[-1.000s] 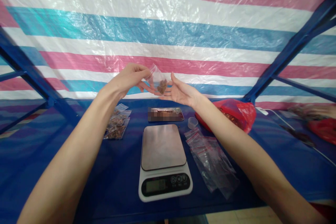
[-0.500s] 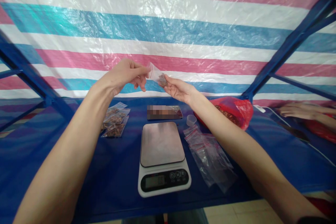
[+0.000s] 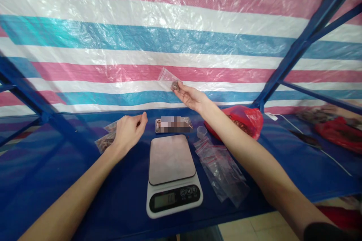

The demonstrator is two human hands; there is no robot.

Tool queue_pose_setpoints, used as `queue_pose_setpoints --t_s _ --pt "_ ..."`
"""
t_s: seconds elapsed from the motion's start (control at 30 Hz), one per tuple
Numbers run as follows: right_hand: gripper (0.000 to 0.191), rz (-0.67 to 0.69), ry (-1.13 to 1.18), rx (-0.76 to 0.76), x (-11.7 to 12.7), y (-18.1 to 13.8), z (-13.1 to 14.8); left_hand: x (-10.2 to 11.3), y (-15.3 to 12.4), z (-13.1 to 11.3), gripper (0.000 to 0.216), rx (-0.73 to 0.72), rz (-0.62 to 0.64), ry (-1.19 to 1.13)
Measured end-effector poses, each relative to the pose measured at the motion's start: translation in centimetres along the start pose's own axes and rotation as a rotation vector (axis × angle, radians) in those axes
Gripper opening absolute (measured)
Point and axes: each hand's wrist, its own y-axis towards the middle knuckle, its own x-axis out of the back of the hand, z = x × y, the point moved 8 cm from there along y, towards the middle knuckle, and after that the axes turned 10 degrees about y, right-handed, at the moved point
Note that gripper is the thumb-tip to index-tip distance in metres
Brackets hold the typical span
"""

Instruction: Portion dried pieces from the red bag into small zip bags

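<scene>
My right hand (image 3: 189, 96) is raised in front of the striped tarp and pinches a small clear zip bag (image 3: 169, 78) with a brown clump inside. My left hand (image 3: 128, 131) hangs low over the blue table, fingers loosely curled with nothing visible in them, just right of a pile of filled small bags (image 3: 106, 140). A white kitchen scale (image 3: 172, 175) with a bare steel plate sits between my arms. A stack of empty zip bags (image 3: 222, 167) lies under my right forearm.
A red plastic bag (image 3: 243, 121) of brown pieces sits at the back right, with a small clear cup (image 3: 201, 132) beside it. A flat dark packet (image 3: 174, 124) lies behind the scale. Blue frame bars (image 3: 299, 41) rise at both sides. More red bags (image 3: 338, 132) lie far right.
My left hand let go of the small bag and dropped to the table near the filled bags. My right hand now holds the bag alone.
</scene>
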Motion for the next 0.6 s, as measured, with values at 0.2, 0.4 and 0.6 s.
queue_pose_setpoints --t_s 0.2,0.4,0.6 --pt "0.013 -0.092 -0.044 0.105 2.3 -2.3 1.9 -1.3 -0.6 1.3 0.056 -0.071 0.013 0.214" --pt "0.019 -0.244 -0.354 0.324 10.7 -11.4 8.0 -1.2 -0.8 0.8 0.059 -0.093 -0.011 0.354" --pt "0.033 -0.505 -0.718 0.578 17.7 -21.1 14.0 -2.2 -0.9 0.4 0.058 -0.121 0.058 0.363"
